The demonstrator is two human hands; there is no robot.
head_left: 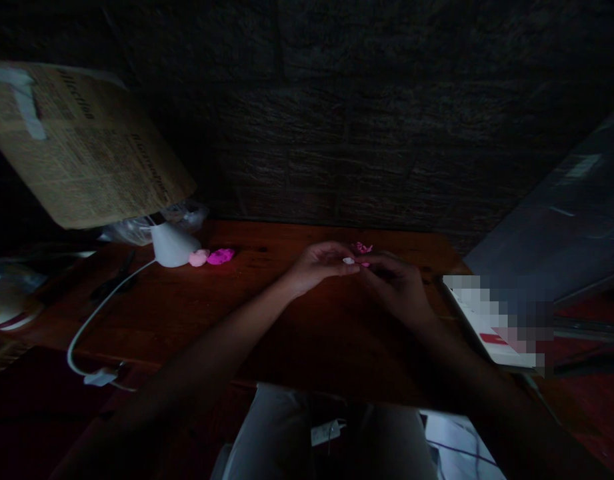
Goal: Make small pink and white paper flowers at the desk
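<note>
Above the wooden table point(197, 313), my two hands meet near its far side. My left hand point(317, 265) is closed, thumb and fingers pinching a small whitish piece point(349, 261) that looks like modelling clay. My right hand point(399, 283) pinches close beside it, and a bit of pink clay point(365, 265) shows at its fingertips. Just behind the fingers lies a cluster of small pink bits point(364, 247). Farther left, a light pink clay lump point(199, 258) touches a magenta clay lump point(221, 257). The dim light hides fine detail.
A lamp with a white cone base point(171, 245) and newspaper shade point(91, 147) stands at the left, its white cable point(89, 320) running over the table edge. Dark scissors point(114, 283) lie nearby. A partly blurred white-topped object point(491, 333) is at the right. A brick wall point(311, 133) rises behind.
</note>
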